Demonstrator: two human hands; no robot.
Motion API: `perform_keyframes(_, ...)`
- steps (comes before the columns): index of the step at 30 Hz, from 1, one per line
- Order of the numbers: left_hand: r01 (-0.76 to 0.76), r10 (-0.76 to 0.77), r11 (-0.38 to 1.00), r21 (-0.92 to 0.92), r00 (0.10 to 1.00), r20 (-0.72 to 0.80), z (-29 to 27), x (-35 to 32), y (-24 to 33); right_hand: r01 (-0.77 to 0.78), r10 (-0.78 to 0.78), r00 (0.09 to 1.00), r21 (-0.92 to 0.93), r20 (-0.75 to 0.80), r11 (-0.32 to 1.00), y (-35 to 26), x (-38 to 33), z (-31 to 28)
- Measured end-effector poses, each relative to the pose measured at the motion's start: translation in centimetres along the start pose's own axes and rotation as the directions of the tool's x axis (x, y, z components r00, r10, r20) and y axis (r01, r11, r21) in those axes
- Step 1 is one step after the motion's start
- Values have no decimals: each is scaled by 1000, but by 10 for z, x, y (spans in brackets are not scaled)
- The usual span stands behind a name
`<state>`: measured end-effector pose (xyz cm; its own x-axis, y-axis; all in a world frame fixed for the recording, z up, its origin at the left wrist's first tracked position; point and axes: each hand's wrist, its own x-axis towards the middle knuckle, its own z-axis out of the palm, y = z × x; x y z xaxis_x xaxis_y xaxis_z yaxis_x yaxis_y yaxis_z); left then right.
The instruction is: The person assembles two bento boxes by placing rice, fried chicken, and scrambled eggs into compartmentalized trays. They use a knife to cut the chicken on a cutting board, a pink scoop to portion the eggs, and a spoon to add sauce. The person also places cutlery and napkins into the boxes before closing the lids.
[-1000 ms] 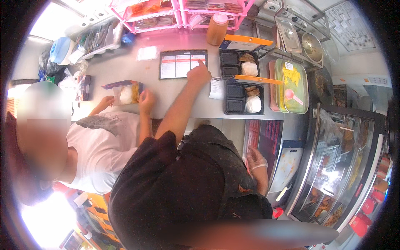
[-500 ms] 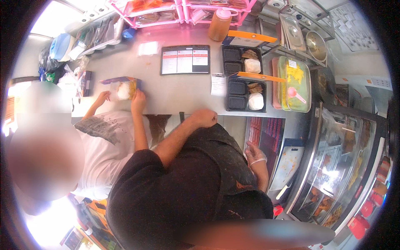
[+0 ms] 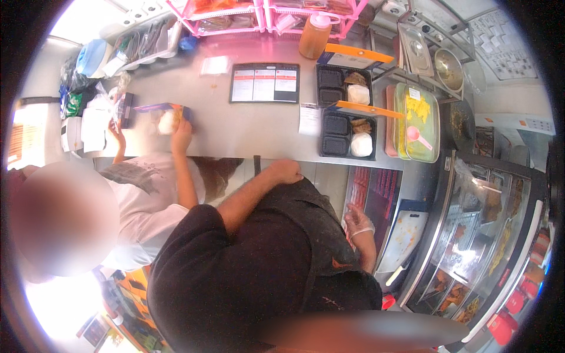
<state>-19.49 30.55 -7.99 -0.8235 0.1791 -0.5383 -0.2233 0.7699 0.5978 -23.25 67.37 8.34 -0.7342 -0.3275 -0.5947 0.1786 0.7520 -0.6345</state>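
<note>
My left hand [image 3: 286,171] is closed in a fist at the counter's front edge, by the upper edge of my dark apron [image 3: 294,203]; whatever its fingers hold, if anything, is hidden. Lower right, my right hand [image 3: 359,221] wears a clear glove and hangs beside the apron, fingers loosely apart, holding nothing visible. Nearest on the counter are two black compartment boxes with orange lids up, a front box [image 3: 336,145] and a back box [image 3: 329,96]. Each holds a white wrapped bundle and a brown piece of food.
A co-worker in white [image 3: 159,176] stands at my left, one hand on an open food box [image 3: 154,107], the other at plastic bags. A tablet [image 3: 265,83], a paper slip [image 3: 310,119], a sauce bottle [image 3: 316,36], a yellow food tub [image 3: 416,126] and a glass display case [image 3: 471,235] surround me.
The co-worker's left hand has moved left from the food box to the plastic bags, and the box has shifted slightly left. My own hands stay nearly where they were.
</note>
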Motion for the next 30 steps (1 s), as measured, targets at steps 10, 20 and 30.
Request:
perform_keyframes(10,100,-94,993,-57,991,94,25,-5,5,124,-121,992,62,-48,990,33,-11,5)
perform_keyframes(20,10,-3,985,-174,999,43,124,37,-74,56,-57,998,139,8,989,55,-20,0)
perform_keyframes(30,210,-202,955,-210,978,58,157,15,-116,89,-89,996,-13,-27,996,53,-15,-7)
